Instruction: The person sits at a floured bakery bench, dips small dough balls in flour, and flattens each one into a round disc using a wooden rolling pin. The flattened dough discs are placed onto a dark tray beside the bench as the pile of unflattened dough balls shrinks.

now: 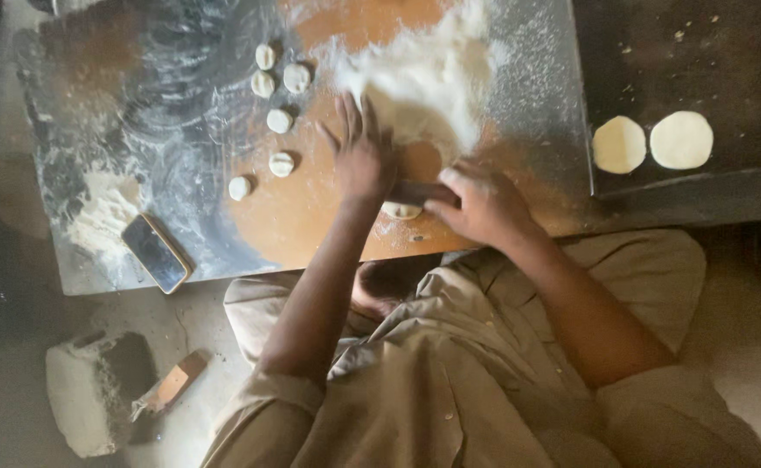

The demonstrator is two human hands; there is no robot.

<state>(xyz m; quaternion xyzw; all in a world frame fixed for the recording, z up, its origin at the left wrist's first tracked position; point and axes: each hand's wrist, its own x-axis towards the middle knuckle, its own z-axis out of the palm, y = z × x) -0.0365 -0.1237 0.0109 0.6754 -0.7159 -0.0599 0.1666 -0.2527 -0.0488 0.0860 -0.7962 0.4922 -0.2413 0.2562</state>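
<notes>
**Floured metal worktop, dough being rolled**

Steel sheet worktop is seen dusted white, with a round wooden board laid on it. No true containers are visible; a loose heap of flour lies at the board's far side, and a smaller flour patch sits near the left edge. Six small dough balls are scattered on the board, apart from one another. Two flattened dough discs are set side by side on a dark surface to the right.

A phone lies close to the worktop's near edge. Open room is found on the bare metal at far left.

The left hand is pressed flat, fingers spread wide, on a dark rolling pin. The right hand is curled over the pin's other end. A piece of dough is seen under the pin, just beside the board's near rim, between both hands.
</notes>
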